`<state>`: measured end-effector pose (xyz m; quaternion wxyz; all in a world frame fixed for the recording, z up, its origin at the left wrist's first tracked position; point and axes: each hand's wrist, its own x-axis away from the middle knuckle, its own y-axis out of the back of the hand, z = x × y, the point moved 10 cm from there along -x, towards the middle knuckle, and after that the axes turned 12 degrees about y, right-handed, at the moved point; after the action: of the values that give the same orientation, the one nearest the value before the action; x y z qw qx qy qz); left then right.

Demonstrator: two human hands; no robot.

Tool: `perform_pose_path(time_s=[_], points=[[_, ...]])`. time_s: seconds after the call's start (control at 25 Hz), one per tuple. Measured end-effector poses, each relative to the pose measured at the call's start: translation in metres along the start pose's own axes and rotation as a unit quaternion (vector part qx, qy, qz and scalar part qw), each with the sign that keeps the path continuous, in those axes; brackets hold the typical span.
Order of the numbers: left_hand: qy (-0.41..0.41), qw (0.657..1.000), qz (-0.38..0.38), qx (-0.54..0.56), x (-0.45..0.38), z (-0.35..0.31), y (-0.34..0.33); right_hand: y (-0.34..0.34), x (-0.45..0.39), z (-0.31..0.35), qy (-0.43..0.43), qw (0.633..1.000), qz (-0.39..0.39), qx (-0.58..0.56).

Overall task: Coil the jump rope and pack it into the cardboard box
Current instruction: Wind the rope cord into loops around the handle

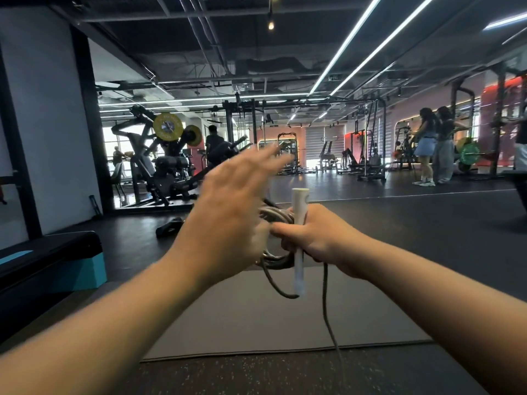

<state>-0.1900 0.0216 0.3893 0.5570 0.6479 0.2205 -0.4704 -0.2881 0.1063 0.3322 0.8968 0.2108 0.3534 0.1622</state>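
My right hand (315, 236) grips a white jump rope handle (299, 223) held upright, together with several dark coils of the jump rope (273, 216). A loose strand of the rope (328, 315) hangs from that hand down toward the floor, and a short loop curls under the handle's lower end. My left hand (231, 212) is raised in front of the coils, fingers spread and blurred, and it covers the left part of the coil. No cardboard box is in view.
A grey mat (256, 317) lies on the dark gym floor below my hands. A black and teal step platform (48, 266) stands at the left. Weight machines (165, 163) stand behind, and people (436, 146) stand at the far right.
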Motion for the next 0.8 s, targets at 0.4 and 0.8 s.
perform_pose_path(time_s=[0.4, 0.8], points=[[0.021, 0.951, 0.252, -0.181, -0.024, 0.010, -0.063, -0.018, -0.020, 0.028, 0.036, 0.938, 0.166, 0.303], [0.100, 0.910, 0.372, -0.152, 0.006, 0.030, -0.073, -0.024, -0.009, 0.018, 0.050, 0.924, 0.215, 0.313]])
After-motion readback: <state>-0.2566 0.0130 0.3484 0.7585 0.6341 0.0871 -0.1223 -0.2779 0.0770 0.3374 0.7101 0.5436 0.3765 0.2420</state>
